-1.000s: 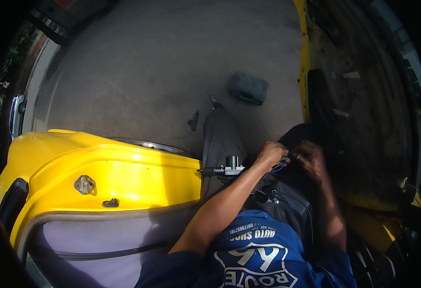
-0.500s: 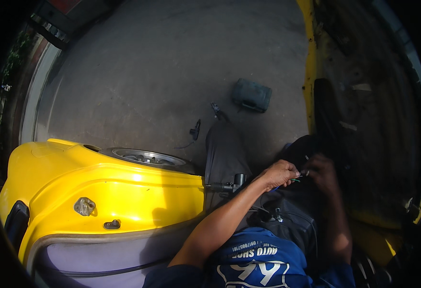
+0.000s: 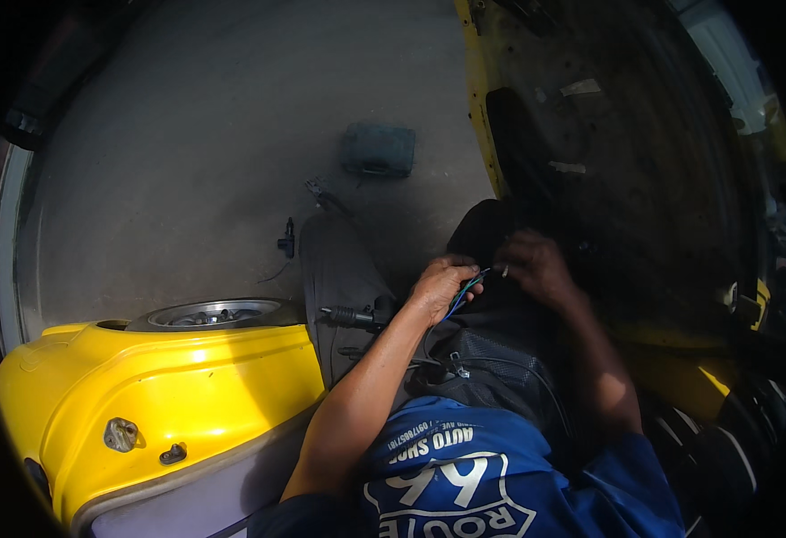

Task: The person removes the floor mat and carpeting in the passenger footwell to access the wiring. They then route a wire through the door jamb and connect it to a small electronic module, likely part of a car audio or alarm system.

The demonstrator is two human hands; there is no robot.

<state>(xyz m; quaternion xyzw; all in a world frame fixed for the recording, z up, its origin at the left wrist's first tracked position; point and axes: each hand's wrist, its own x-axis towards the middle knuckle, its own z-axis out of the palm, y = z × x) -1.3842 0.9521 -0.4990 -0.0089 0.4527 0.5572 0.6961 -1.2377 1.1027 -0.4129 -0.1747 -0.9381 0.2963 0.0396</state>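
Observation:
My left hand point(image 3: 447, 287) is closed around thin blue and green wires point(image 3: 465, 296), their ends showing beyond my fingertips. Just right of it, my shadowed right hand point(image 3: 534, 264) has bent fingers beside a small pale piece point(image 3: 505, 271); whether it grips that piece I cannot tell. A dark cylindrical actuator with a rod point(image 3: 351, 316) lies across my grey-trousered leg, left of both hands. Below the wires, a black mesh bag point(image 3: 500, 368) rests on my lap, with dark cables across it.
A yellow car body point(image 3: 205, 377) with a wheel behind it point(image 3: 214, 314) is at left. A dark open door point(image 3: 617, 179) with yellow edge stands at right. On the grey floor lie a teal case point(image 3: 378, 150), pliers point(image 3: 319, 190) and another dark part point(image 3: 285, 238).
The view has shifted, so floor items and door appear farther left. Both hands stay close together, the left still on the wires. More wire now shows along my left fingers.

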